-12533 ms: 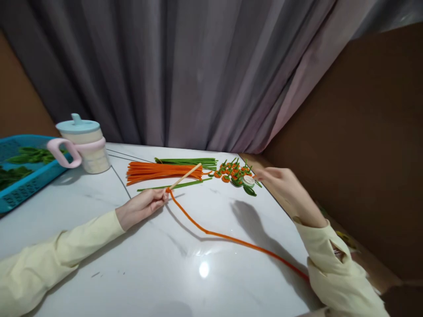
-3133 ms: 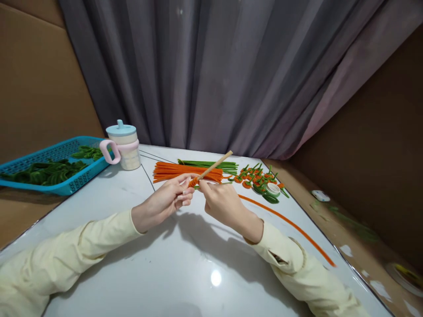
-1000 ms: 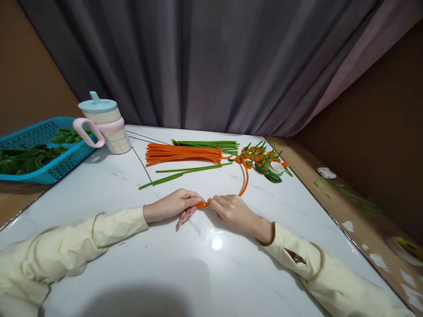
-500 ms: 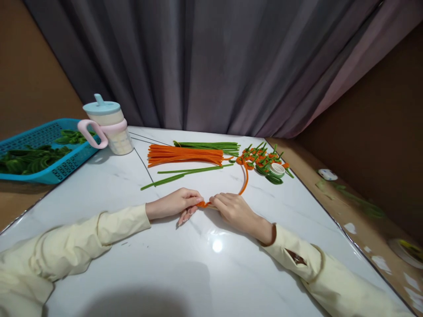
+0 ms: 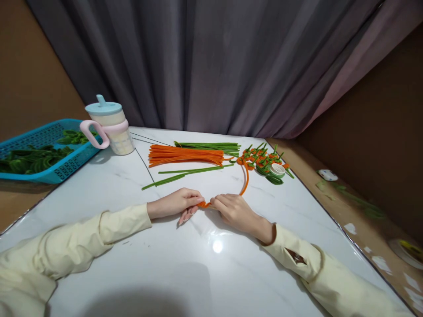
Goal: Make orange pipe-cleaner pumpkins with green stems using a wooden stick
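My left hand (image 5: pixel 178 203) pinches the coiled end of an orange pipe cleaner (image 5: pixel 245 181) between thumb and fingers. My right hand (image 5: pixel 235 212) is closed on the same pipe cleaner, just right of the coil. Between the hands a short twisted stretch shows, with a thin pale rod-like piece along it, partly hidden by my fingers. From behind my right hand the free end curves up toward small orange and green pipe-cleaner pieces (image 5: pixel 259 156). Beyond my hands lie a bundle of orange pipe cleaners (image 5: pixel 187 155) and two loose green pipe cleaners (image 5: pixel 165 181).
Green pipe cleaners (image 5: pixel 211 145) lie behind the orange bundle. A roll of tape (image 5: pixel 277 169) rests on green loops at the right. To the left stand a lidded cup (image 5: pixel 119 138) with a pink handle and a blue basket (image 5: pixel 59 169) of green pieces. A grey curtain (image 5: pixel 205 66) hangs behind.
Both hands keep nearly the same position and grip on the orange pipe cleaner. The view has shifted very slightly; nothing else has visibly moved.
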The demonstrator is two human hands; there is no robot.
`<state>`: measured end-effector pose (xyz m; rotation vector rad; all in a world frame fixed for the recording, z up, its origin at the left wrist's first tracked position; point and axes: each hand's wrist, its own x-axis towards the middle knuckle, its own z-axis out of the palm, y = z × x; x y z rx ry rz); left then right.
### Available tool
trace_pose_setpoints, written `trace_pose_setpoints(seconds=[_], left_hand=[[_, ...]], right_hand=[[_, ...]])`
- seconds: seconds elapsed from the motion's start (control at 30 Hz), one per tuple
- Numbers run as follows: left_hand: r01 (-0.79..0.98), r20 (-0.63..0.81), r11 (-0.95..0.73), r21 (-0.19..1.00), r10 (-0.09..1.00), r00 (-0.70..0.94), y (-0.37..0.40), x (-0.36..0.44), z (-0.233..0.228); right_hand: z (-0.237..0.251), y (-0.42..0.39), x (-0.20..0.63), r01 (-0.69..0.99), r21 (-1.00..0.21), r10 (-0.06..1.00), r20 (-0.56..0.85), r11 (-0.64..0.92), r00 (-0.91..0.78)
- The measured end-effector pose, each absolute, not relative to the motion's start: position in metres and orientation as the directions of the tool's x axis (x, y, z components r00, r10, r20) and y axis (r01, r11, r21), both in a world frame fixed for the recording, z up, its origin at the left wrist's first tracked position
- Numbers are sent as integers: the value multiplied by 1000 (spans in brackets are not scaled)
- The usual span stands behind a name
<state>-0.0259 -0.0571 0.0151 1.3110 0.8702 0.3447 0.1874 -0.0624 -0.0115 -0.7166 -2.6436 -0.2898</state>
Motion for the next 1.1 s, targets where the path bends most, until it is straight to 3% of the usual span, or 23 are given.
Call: trace_pose_setpoints(seconds=[1.1], left_hand=[[247,-352,251,936,675,648,-57,-26,14]], right_hand=[[-13,-61,187,495,143,375,486,857,-789]])
